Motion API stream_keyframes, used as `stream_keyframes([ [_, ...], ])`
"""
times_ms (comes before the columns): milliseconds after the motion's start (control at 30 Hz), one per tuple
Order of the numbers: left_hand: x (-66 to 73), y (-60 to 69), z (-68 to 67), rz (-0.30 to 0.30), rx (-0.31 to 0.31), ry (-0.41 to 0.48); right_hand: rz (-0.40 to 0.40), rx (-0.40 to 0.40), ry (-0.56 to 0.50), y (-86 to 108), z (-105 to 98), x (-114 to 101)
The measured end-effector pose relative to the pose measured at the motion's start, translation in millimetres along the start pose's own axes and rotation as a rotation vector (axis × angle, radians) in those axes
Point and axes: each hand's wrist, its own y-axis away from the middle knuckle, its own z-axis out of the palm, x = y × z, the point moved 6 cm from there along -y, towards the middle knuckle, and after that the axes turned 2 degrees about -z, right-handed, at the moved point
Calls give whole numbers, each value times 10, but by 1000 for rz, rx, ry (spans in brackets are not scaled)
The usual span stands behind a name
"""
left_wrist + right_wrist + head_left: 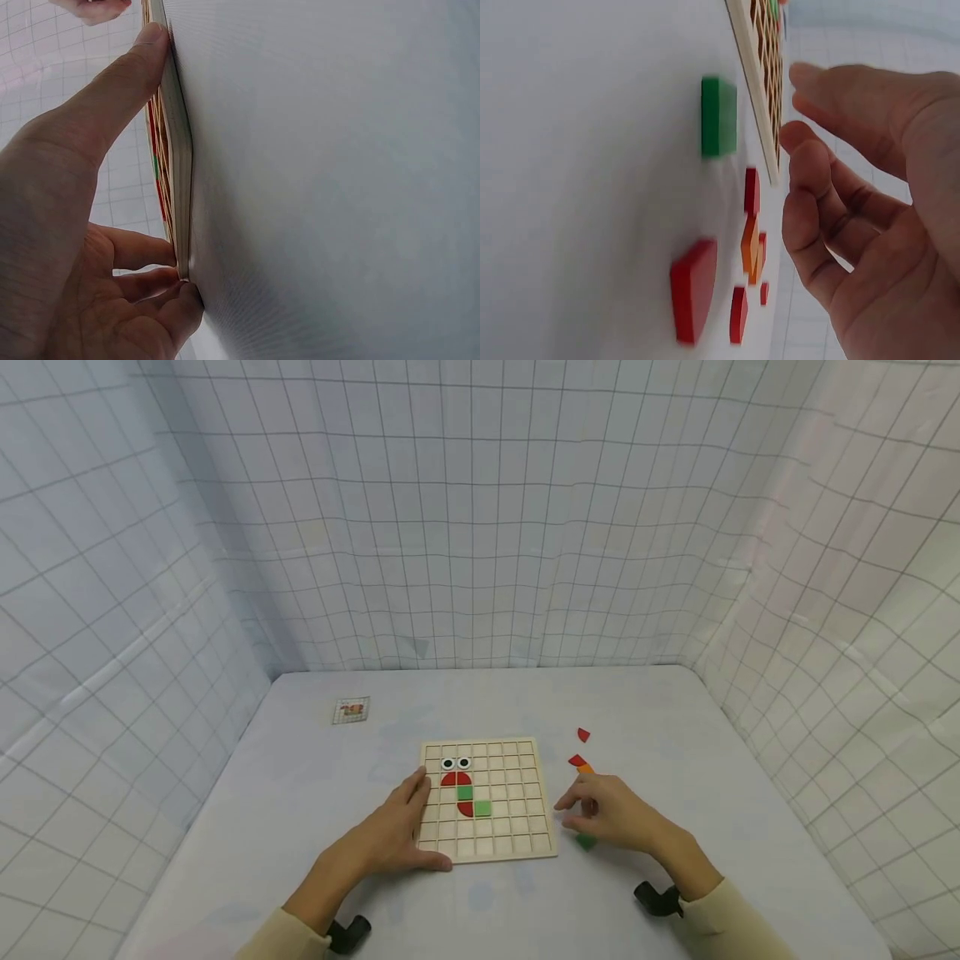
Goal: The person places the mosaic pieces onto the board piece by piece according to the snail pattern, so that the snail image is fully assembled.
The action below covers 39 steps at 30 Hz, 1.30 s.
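A square wooden grid board (513, 800) lies on the table. My left hand (390, 831) holds it at its near left corner, thumb (124, 82) along the near edge and fingers on the left edge. On the board sit two eye tiles (464, 762), red quarter-round tiles (450, 779) and two green square tiles (465, 793). My right hand (615, 814) hovers just right of the board, fingers bent, thumb and index apart with nothing between them. Below it on the table are a green square tile (718, 116), a red tile (694, 291) and an orange tile (748, 244).
A small picture card (351, 710) lies at the back left of the table. Loose red tiles (583, 735) are scattered beyond my right hand. White gridded cloth (450, 527) surrounds the white table (300, 793) at the back and sides.
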Motion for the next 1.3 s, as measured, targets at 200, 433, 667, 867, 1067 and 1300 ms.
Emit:
stream_keyframes([
  [200,12,12,-10,-2,4,1,83,-80,-50,192,-78,156],
  [433,19,21,-18,-1,9,0,109,-164,-130,332,-102,272],
  [667,13,19,-22,0,12,-2,133,-178,-128,327,-96,293],
  [867,7,12,-7,6,5,5,164,-178,-135,304,-59,322],
  [1067,7,15,-7,3,2,3,177,-172,-132,291,-37,343],
  [1300,2,11,-8,0,-1,-1,159,-165,-130,281,-26,330],
])
